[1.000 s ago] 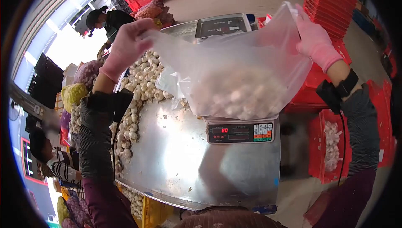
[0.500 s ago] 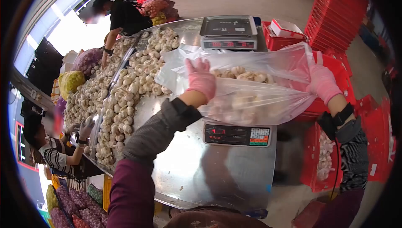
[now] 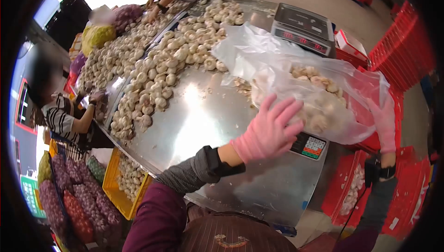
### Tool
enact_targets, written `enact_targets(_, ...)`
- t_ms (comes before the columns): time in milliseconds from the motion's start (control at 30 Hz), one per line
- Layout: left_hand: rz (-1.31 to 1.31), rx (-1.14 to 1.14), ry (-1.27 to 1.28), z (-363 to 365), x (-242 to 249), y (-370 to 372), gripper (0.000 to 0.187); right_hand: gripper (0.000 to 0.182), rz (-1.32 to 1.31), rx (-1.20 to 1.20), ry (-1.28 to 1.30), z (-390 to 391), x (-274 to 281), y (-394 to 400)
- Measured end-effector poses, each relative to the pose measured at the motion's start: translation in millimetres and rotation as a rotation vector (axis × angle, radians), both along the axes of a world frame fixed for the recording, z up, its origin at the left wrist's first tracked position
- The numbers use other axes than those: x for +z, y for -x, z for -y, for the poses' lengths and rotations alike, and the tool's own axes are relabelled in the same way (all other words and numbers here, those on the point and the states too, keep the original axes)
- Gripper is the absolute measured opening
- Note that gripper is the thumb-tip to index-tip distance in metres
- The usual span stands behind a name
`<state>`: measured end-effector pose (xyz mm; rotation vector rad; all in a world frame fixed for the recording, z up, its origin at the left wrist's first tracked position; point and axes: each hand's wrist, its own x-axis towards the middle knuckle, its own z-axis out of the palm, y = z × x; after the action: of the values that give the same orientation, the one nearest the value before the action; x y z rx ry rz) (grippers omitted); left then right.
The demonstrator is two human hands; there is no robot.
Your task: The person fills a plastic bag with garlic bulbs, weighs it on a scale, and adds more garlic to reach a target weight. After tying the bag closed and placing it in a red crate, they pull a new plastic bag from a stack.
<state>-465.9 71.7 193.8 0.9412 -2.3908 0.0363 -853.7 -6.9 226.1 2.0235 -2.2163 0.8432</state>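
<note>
My left hand (image 3: pixel 269 130), in a pink glove, is raised with fingers spread and nothing in it. It stands just in front of a clear plastic bag (image 3: pixel 358 129) that holds several garlic bulbs. My right hand (image 3: pixel 384 122), also pink-gloved, grips the right end of the bag, its fingers partly veiled by the plastic. The bag lies over a digital scale, mostly hidden except for its keypad (image 3: pixel 311 146). Its loose left end spreads towards a heap of garlic bulbs (image 3: pixel 162 74) on the metal table (image 3: pixel 199 108).
Another scale (image 3: pixel 303 27) stands at the table's far side. Red crates (image 3: pixel 400 48) are stacked at the right. Two co-workers handle garlic along the left side, one in a striped top (image 3: pixel 60 115). A yellow crate (image 3: pixel 111 173) and net sacks (image 3: pixel 81 196) stand at lower left.
My left hand has come off the bag and moved down and right, fingers spread. My right hand stays at the bag's right end. The view has turned, showing more of the lower left.
</note>
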Motion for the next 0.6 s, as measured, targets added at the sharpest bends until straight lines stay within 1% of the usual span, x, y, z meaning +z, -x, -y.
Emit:
enact_targets(33,-0.003,0.031,0.000,-12,-16,-19,0.047,0.069,-0.064,-0.098,0.086,-12,-1,-13)
enact_targets(100,-0.050,0.218,-0.009,-25,-63,-74,0.044,0.057,-0.168,-0.126,0.284,-39,9,-50)
enact_targets(133,-0.081,0.423,-0.020,-19,-86,-114,0.044,0.050,-0.246,-0.112,0.425,-54,21,-79)
enact_targets(167,-0.177,0.619,-0.004,-10,-100,-161,0.044,0.042,-0.323,-0.101,0.566,-68,30,-112)
enact_targets(200,-0.162,0.863,0.097,2,-116,-210,0.043,0.042,-0.323,-0.089,0.564,-77,32,-138)
enact_targets(233,-0.132,1.058,0.111,16,-126,-262,0.042,0.035,-0.294,0.017,0.693,-85,33,-164)
enact_targets(267,-0.178,1.217,-0.005,31,-137,-312,0.042,0.028,-0.263,0.124,0.817,-89,34,-193)
enact_targets(300,-0.169,1.290,0.031,46,-146,-350,0.045,0.028,-0.207,0.321,0.806,-87,32,-228)
enact_targets(333,-0.167,1.292,0.017,62,-144,-370,0.045,0.027,-0.148,0.516,0.787,-81,31,-270)
enact_targets(367,-0.183,1.232,-0.287,75,-143,-389,0.044,0.027,-0.061,0.639,0.583,-76,35,-322)
enact_targets(400,-0.197,1.156,-0.586,82,-142,-407,0.043,0.025,0.224,0.764,0.474,-56,12,-375)
enact_targets(433,-0.191,1.156,-0.598,87,-143,-419,0.043,0.021,0.356,0.855,0.303,-39,-11,-426)
enact_targets(467,-0.152,1.098,-0.547,92,-146,-426,0.038,0.020,0.423,0.891,0.062,-19,-43,-473)
enact_targets(500,-0.116,1.039,-0.497,94,-147,-434,0.032,0.021,0.425,0.935,-0.097,0,-76,-516)
enact_targets(533,-0.117,1.044,-0.509,91,-142,-445,0.032,0.026,0.438,0.970,-0.253,19,-113,-556)
enact_targets(567,-0.669,0.972,-0.631,83,-132,-456,0.026,0.029,0.356,1.012,-0.264,37,-148,-596)
enact_targets(600,-1.218,0.849,-0.722,74,-125,-469,0.020,0.033,0.277,1.052,-0.274,51,-171,-628)
